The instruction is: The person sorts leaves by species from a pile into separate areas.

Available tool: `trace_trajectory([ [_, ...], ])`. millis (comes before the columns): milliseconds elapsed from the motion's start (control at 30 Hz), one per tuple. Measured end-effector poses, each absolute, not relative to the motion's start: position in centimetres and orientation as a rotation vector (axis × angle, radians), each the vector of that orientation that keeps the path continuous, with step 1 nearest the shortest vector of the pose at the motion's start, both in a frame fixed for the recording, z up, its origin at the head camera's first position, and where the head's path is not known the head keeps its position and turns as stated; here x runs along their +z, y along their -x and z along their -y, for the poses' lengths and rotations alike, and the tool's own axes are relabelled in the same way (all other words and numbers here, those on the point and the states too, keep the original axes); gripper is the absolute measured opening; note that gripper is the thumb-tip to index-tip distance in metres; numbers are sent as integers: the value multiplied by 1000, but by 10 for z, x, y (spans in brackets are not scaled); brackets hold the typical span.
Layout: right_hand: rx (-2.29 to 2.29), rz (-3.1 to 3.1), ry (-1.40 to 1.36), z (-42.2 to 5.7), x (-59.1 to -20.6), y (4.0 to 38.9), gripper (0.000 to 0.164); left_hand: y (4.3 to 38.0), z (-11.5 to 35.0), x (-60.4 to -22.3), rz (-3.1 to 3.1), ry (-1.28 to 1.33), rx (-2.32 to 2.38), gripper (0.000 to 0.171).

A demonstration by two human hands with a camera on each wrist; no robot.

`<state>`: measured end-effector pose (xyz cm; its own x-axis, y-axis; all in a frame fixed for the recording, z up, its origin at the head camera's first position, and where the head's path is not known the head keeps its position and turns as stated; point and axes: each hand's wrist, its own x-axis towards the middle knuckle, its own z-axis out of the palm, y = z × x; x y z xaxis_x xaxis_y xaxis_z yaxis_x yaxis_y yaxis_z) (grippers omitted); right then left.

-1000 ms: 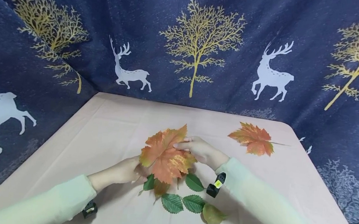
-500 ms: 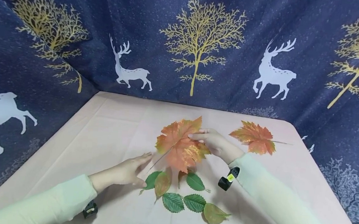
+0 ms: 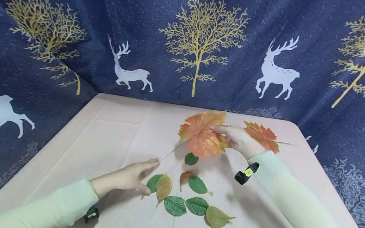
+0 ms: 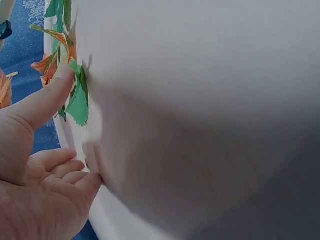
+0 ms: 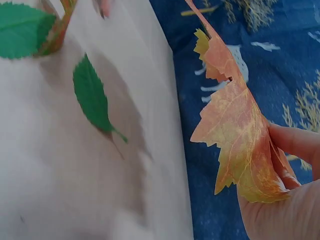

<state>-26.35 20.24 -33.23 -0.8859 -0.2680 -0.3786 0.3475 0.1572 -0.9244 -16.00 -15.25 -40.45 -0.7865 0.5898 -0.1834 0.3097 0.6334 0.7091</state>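
Ten leaves in view by my count: five green, two big orange maple ones, three odd colours. Far left, the left hand (image 3: 130,175) has its thumb spread well away from loosely bent fingers, with nothing I can see in its grip. The thumb is right at green leaf number one (image 3: 153,183); can't tell if it's touching. Overlapping that is a green-and-orange leaf (image 3: 164,187), then green number two (image 3: 175,206). Next, a reddish leaf (image 3: 185,177), partly covered by green number four (image 3: 198,184). Green number three (image 3: 191,159) sits just below the raised maple leaf (image 3: 204,136), whose long stem points down toward the left fingertips. Green number five (image 3: 197,206) is lower down, a yellow-green leaf (image 3: 218,218) right beside it. The right hand (image 3: 239,139) pinches the raised maple leaf by its right side, thumb against fingers, up off the table (image 3: 121,124). It also blocks part of the second maple leaf (image 3: 263,135), lying at far right.

Around all that: a black wrist device on each arm, left (image 3: 91,214) and right (image 3: 247,173), pale green sleeves (image 3: 46,203), and a navy backdrop (image 3: 158,6) with three gold trees (image 3: 197,63).
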Motion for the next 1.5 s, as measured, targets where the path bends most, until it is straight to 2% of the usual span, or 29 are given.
trace_trajectory([
  [200, -1802, -2012, -124, -222, -331, 269, 7, 158, 152, -403, -2431, -781, 980, 91],
  [400, -1826, -2018, -177, -237, -331, 270, 15, 159, 154, -408, -2452, -944, 934, 83],
  [667, -1854, -2034, -203, -263, -332, 272, 5, 158, 153, -406, -2469, -932, 891, 77],
  [700, -1849, -2043, -204, -267, -332, 272, 10, 158, 153, -405, -2475, -925, 890, 77],
  [900, -1678, -2104, -124, -297, -336, 267, 61, 159, 156, -405, -2495, -866, 895, 75],
  [1033, -1567, -2224, -9, -315, -339, 263, 70, 161, 158, -408, -2515, -861, 903, 76],
  [1300, -1513, -2325, 113, -345, -345, 258, 67, 161, 160, -409, -2459, -809, 1021, 80],
  [1500, -1417, -2477, 190, -364, -351, 256, 56, 162, 161, -408, -2479, -835, 1030, 80],
])
